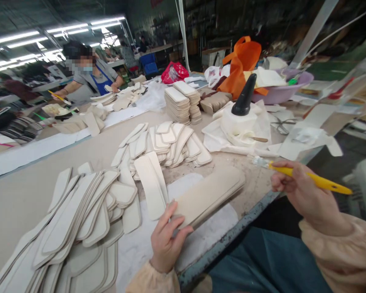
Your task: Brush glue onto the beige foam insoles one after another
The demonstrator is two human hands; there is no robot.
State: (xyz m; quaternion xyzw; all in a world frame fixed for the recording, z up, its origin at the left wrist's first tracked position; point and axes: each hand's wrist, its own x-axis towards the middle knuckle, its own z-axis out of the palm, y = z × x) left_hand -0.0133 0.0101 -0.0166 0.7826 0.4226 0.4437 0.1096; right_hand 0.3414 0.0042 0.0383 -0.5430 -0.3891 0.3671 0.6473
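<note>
My right hand (308, 191) grips a brush (317, 182) by its yellow handle, above the table's front edge. White, sticky-looking stuff coats the bristles, which point left. With curled fingers, my left hand (170, 240) holds the near left end of a stack of long beige panels (210, 195) with rounded corners. Under that stack lies a white sheet (222, 221). Two loose panels (151, 183) rest just behind my left hand. Fanned piles of similar cream panels (73, 215) spread to the left, with another heap (171, 142) farther back.
Behind the brush stands a white tub (239, 124) with a black cone-shaped object (245, 97) on top. Scissors (282, 124) lie to its right. Neat panel stacks (177, 106), a purple basin (293, 85) and orange cloth (240, 61) are farther back. A masked co-worker (91, 75) works across the table.
</note>
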